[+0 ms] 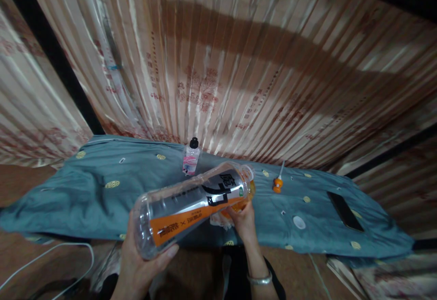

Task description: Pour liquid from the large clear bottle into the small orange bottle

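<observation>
I hold a large clear plastic bottle (191, 206) with an orange, silver and black label, tilted with its neck pointing away and to the right. My left hand (136, 259) grips its base near the lower left. My right hand (243, 221) is under the bottle's neck, fingers on it next to a crumpled pale cloth (218, 220). A little orange liquid sits near the neck. The bottle's mouth has no cap on it.
A teal bedsheet (85, 200) with yellow dots covers the surface ahead. On it stand a small bottle with a black cap (191, 158), an orange capped item (277, 184), a white cap (299, 222) and a dark phone (344, 210). Striped curtains hang behind; a white cable (51, 251) lies lower left.
</observation>
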A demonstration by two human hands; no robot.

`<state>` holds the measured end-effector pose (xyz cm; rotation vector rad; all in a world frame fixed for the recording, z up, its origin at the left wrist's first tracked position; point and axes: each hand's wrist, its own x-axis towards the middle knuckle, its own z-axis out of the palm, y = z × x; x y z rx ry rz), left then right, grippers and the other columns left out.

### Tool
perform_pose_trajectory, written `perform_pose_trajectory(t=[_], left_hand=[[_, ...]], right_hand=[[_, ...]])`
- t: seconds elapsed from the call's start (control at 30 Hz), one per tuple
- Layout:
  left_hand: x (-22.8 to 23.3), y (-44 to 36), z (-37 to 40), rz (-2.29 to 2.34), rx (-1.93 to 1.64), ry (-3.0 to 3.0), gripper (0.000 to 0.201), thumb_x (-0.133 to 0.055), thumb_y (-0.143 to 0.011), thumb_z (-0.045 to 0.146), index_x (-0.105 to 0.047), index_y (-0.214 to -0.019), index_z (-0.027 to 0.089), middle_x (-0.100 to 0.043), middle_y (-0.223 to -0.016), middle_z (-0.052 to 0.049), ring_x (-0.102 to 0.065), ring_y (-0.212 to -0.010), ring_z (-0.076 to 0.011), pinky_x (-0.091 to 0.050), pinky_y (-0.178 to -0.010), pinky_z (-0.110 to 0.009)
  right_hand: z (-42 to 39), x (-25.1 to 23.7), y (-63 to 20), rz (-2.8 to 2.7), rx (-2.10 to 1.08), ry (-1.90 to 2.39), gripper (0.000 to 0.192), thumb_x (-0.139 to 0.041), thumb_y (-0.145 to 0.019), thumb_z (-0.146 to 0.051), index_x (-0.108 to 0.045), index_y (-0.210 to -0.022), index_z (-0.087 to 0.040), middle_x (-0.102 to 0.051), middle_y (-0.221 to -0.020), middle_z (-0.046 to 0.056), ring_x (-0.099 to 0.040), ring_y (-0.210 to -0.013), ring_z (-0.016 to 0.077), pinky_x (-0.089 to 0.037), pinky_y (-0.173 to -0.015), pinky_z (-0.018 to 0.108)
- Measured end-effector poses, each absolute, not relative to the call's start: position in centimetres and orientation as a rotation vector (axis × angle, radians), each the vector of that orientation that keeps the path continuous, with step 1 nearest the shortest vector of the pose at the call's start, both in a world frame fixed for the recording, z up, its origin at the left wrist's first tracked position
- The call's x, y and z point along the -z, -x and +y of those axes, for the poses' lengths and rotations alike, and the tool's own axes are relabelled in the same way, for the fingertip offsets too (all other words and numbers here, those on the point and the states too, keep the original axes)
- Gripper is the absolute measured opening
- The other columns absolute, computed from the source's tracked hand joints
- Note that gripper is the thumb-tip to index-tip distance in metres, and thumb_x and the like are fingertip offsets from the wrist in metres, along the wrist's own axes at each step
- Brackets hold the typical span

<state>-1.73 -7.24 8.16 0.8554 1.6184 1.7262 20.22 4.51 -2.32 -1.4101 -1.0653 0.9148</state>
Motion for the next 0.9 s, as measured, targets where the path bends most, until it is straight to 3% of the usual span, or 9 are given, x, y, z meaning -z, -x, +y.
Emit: perform_pose_trajectory(t=[0.2, 0.4, 0.6, 0.77, 0.9], left_hand=[[-8.3, 1.8, -7.2, 1.631, -1.722, -0.868, 0.085, -0.088, -0.047, 0.064, -0.065, -0.114, 0.017, -0.073, -0.107, -0.009, -0.071, -0.106, -0.034, -0.058, -0.094, -0.042], [-8.2, 1.7, -7.2, 1.62, -1.731, -0.805, 0.068, -0.09, -0.042, 0.059, -0.06, -0.09, 0.021, -0.074, -0.107, -0.009, -0.072, -0.103, -0.0343, -0.06, -0.09, -0.042], [-8.1, 1.8, -7.3, 1.639, -1.719, -0.835, 0.071, -0.089, -0.044, 0.064, -0.06, -0.091, 0.02, -0.074, -0.108, -0.01, -0.072, -0.102, -0.0332, -0.06, -0.09, -0.04], [-8.6, 1.6, -7.3, 1.624, -1.713, -0.896, 0.087, -0.084, -0.048, 0.072, -0.062, -0.11, 0.016, -0.073, -0.114, -0.012, -0.072, -0.105, -0.0331, -0.06, -0.09, -0.039], [-8.7, 1.5, -7.2, 1.632, -1.701, -0.879, 0.109, -0.083, -0.046, 0.076, -0.055, -0.132, 0.015, -0.072, -0.119, -0.014, -0.071, -0.109, -0.0358, -0.06, -0.093, -0.044]], right_hand=[[4.5, 2.5, -20.3, -1.072, -0.885, 1.427, 0.071, -0.091, -0.049, -0.056, -0.062, -0.102, -0.019, -0.081, -0.096, 0.012, -0.077, -0.085, 0.0327, -0.061, -0.075, 0.04], [4.5, 2.1, -20.3, -1.081, -0.865, 1.422, 0.067, -0.09, -0.051, -0.051, -0.061, -0.102, -0.02, -0.081, -0.094, 0.011, -0.077, -0.083, 0.0319, -0.061, -0.073, 0.039], [4.3, 1.5, -20.0, -1.065, -0.887, 1.409, 0.063, -0.089, -0.051, -0.048, -0.06, -0.1, -0.021, -0.081, -0.093, 0.009, -0.077, -0.083, 0.0308, -0.061, -0.072, 0.039], [4.3, 1.5, -20.1, -1.072, -0.878, 1.449, 0.064, -0.089, -0.05, -0.05, -0.061, -0.1, -0.02, -0.08, -0.094, 0.011, -0.077, -0.084, 0.0319, -0.061, -0.073, 0.04], [4.3, 1.7, -20.1, -1.068, -0.883, 1.423, 0.064, -0.09, -0.051, -0.048, -0.061, -0.101, -0.021, -0.081, -0.093, 0.01, -0.077, -0.083, 0.0307, -0.062, -0.072, 0.039]])
